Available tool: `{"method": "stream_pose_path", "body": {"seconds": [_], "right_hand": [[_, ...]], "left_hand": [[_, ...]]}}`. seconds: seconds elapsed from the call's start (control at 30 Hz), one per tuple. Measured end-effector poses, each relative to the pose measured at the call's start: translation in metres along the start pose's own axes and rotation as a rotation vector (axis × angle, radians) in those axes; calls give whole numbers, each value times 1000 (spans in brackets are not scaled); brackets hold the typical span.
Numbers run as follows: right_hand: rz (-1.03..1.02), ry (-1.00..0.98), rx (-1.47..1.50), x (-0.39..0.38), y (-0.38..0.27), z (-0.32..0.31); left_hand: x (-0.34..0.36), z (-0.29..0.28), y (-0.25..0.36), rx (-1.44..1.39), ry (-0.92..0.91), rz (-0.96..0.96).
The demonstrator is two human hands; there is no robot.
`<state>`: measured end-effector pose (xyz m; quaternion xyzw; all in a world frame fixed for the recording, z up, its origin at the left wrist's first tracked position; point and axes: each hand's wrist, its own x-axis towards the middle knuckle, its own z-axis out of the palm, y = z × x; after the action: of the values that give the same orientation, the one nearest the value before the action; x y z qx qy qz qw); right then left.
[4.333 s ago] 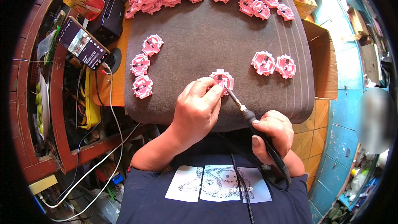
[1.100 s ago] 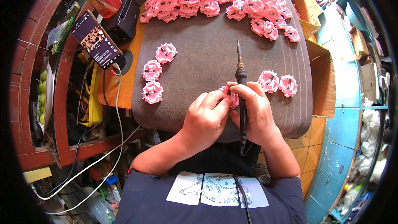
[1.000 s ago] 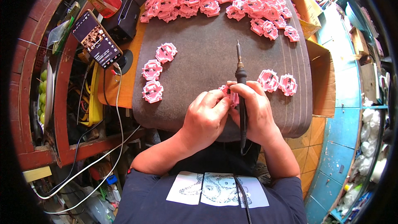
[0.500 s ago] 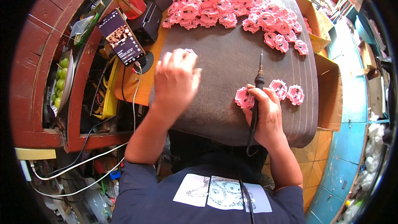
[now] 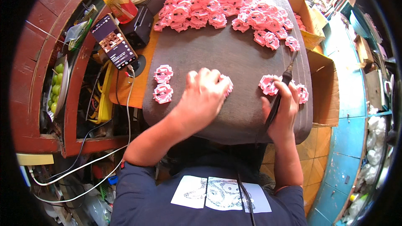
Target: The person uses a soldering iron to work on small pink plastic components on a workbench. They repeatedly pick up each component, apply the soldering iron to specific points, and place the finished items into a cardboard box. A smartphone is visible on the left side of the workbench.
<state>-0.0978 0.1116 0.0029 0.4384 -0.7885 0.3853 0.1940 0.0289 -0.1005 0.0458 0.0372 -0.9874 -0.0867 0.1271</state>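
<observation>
A person in a dark T-shirt [image 5: 146, 196] worked over a bench [image 5: 192, 52] crowded at its far end with a heap of pink plastic parts [image 5: 197, 8]. The left hand [image 5: 200, 96], back upward, had its grip closed on a pink piece [image 5: 227, 86] that showed just past the fingertips, over the middle of the bench; the fingers hid much of it, and from where I stood I could not tell how its longer side ran or whether it touched the surface. The right hand [image 5: 283, 111] had its grip closed round a soldering iron [image 5: 287, 76], whose long axis slanted away from the person and a little to the right, metal tip [image 5: 294, 55] outermost and well apart from the piece. The telling line ran sideways: the pink piece lay to the right of the left hand's knuckles and to the left of the right hand, between the two, with the left hand plainly the nearer. A loose pink part [image 5: 267, 84] lay just beside the right hand's fingers; another part [image 5: 302, 94] peeped out past its outer side. Two more parts [image 5: 163, 74] sat near the bench's left edge, close to a lit phone [image 5: 113, 42].
</observation>
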Motion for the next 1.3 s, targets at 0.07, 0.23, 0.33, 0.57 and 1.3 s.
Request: {"method": "stream_pose_path", "body": {"seconds": [0.07, 0.23, 0.33, 0.57, 1.3], "right_hand": [[-101, 19, 167, -9, -12, 0], [-216, -81, 304, -25, -32, 16], [-221, -88, 260, -23, -35, 21], [-180, -112, 276, -18, -35, 24], [-203, 110, 326, -24, -37, 29]], "left_hand": [[-11, 1, 18, -109, 40, 12], [-23, 19, 25, -387, 156, 39], [-26, 22, 22, -431, 169, 49], [-26, 29, 21, -502, 260, 87], [-19, 44, 21, -676, 284, 17]]}}
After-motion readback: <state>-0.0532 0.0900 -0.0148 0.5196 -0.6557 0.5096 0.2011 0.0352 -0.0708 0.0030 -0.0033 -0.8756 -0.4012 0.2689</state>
